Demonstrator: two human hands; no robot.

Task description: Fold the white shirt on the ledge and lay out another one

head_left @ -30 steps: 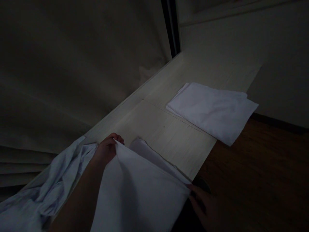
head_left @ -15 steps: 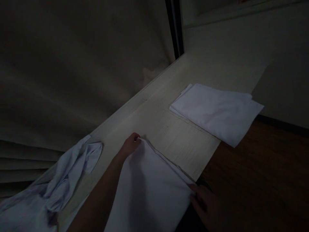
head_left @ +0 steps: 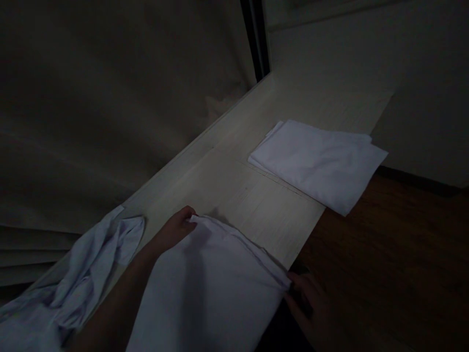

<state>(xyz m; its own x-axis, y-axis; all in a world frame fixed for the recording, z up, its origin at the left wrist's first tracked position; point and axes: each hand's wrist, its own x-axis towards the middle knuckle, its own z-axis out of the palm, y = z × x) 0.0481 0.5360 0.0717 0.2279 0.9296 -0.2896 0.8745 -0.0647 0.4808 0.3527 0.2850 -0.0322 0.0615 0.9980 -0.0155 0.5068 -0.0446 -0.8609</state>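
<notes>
A white cloth [head_left: 216, 283] stretches between my two hands at the bottom of the head view, its lower part running out of frame. My left hand [head_left: 181, 224] pinches its far left corner. At the far right corner, my right hand [head_left: 308, 298] grips the cloth between thumb and fingers, just past the counter's front edge. Farther off lies a folded stack of white cloth [head_left: 315, 161], one corner hanging over that edge. To the left of my left arm is a crumpled white cloth [head_left: 91, 269].
The pale counter [head_left: 220, 190] runs diagonally away from me. A beige curtain [head_left: 110, 98] hangs along its left side, with a dark vertical post [head_left: 255, 39] at the far end. Wooden floor [head_left: 384, 244] shows below on the right. The room is dim.
My left hand has shifted slightly left with its corner of the cloth. The cloth's far edge now bows more, rather than running straight. The whole view has shifted a little.
</notes>
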